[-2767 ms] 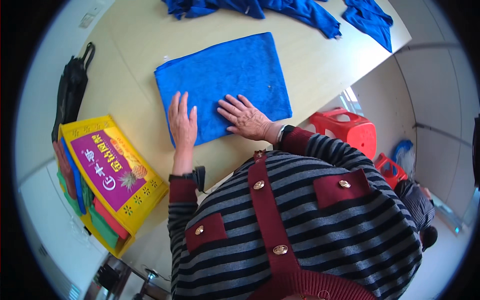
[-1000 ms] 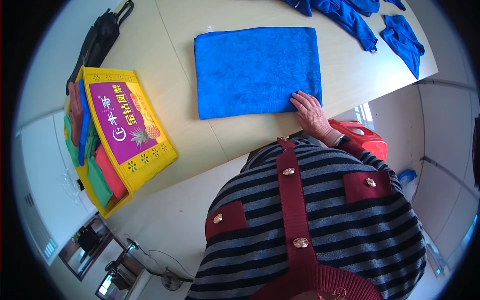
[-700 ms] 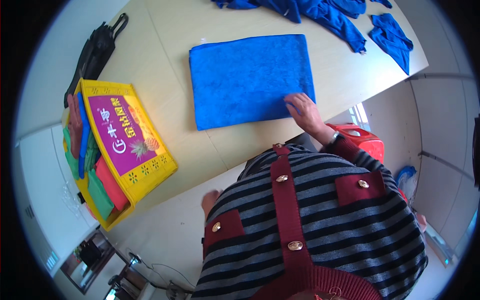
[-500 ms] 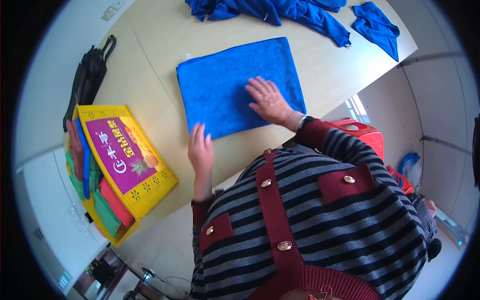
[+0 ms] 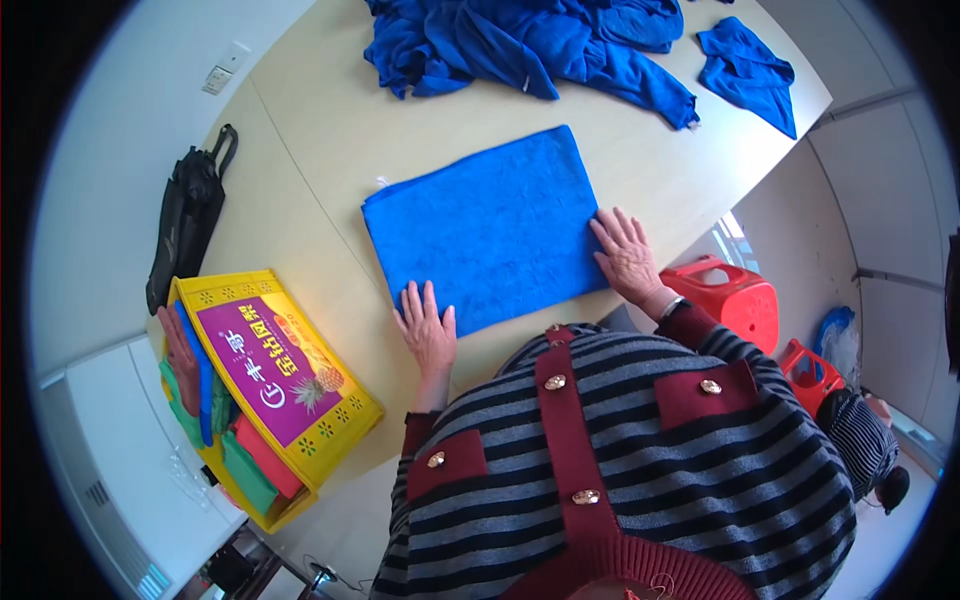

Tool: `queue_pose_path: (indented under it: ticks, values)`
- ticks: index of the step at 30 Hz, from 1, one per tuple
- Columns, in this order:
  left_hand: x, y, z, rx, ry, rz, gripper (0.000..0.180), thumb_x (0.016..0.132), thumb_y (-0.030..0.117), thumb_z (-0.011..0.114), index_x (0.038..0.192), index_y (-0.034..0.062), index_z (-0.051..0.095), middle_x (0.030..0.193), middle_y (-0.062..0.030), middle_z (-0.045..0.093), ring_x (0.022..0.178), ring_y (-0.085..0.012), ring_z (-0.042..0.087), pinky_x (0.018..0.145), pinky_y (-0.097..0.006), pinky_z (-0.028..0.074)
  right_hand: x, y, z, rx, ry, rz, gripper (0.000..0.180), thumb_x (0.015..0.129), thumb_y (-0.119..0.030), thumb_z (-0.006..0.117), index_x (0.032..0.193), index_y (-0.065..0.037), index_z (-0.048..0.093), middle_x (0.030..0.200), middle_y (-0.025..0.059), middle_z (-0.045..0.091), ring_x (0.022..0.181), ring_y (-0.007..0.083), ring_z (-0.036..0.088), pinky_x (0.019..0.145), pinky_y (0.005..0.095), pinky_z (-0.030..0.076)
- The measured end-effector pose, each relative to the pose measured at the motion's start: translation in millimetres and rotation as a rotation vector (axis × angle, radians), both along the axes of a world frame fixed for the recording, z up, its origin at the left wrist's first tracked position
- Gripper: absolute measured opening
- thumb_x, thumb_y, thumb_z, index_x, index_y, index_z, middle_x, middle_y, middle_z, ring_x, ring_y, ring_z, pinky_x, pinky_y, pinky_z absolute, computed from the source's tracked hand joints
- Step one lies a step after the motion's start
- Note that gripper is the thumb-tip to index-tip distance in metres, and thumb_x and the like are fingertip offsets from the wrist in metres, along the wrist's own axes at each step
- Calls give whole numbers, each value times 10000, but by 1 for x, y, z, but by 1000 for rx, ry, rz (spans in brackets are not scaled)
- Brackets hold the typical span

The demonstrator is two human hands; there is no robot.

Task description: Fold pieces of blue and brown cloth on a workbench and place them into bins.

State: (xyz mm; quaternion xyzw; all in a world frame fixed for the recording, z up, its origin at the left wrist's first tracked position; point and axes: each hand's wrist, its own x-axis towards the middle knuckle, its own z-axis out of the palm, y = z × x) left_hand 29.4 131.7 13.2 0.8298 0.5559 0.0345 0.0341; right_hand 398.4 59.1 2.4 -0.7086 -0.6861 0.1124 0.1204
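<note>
A blue cloth, folded into a flat rectangle, lies on the pale tabletop in front of me. At its near left corner rests my left hand, fingers stretched out and partly over the edge. My right hand lies flat at the right edge, its fingertips on or beside the cloth. Neither hand holds anything. Farther back is a crumpled heap of the same blue cloth, with a smaller loose blue piece to its right.
On the left stands a yellow basket with a purple printed panel and folded green, red and blue cloths in it. A black folded umbrella lies behind it. Red plastic stools stand on the floor at the right.
My right hand has moved from the middle of the cloth to its right edge. My left hand has come onto the near left corner. The whole view has shifted somewhat.
</note>
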Motion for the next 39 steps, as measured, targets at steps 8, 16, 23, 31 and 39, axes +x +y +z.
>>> queue_pose_path:
  ticks: [8, 16, 23, 31, 39]
  values:
    - [64, 128, 8, 143, -96, -241, 601, 932, 371, 597, 1461, 132, 440, 1547, -160, 354, 1433, -382, 304, 1151, -586, 221, -47, 142, 27, 248, 45, 206, 692, 876, -329, 664, 1468, -89, 399, 1534, 150, 368, 1452, 363, 280, 1180, 533, 218]
    - [42, 160, -12, 99, -37, -88, 609, 923, 415, 595, 1457, 159, 451, 1534, -146, 372, 1431, -370, 301, 1134, -592, 233, -44, 173, 9, 109, 22, 153, 636, 958, -500, 493, 1472, -133, 427, 1536, 133, 384, 1457, 348, 276, 1204, 493, 173]
    - [24, 187, -26, 118, -100, 183, 599, 921, 445, 589, 1422, 138, 472, 1504, -162, 398, 1381, -372, 366, 1106, -559, 289, -21, 179, 10, 85, -25, -21, 624, 967, -496, 476, 1465, -123, 434, 1531, 136, 390, 1457, 345, 277, 1206, 480, 174]
    - [9, 187, -36, 120, -141, 208, 558, 974, 409, 517, 1437, 106, 442, 1504, -190, 386, 1395, -367, 346, 1113, -530, 296, -7, 160, 5, 137, 6, -231, 627, 965, -464, 495, 1465, -93, 419, 1529, 151, 382, 1441, 356, 295, 1191, 498, 206]
    - [8, 135, -25, 218, -76, 140, 591, 948, 381, 573, 1449, 106, 425, 1509, -197, 373, 1401, -388, 330, 1114, -588, 265, 1, 91, 2, 141, 4, -330, 644, 937, -400, 558, 1466, -68, 398, 1538, 173, 352, 1432, 376, 298, 1174, 510, 236]
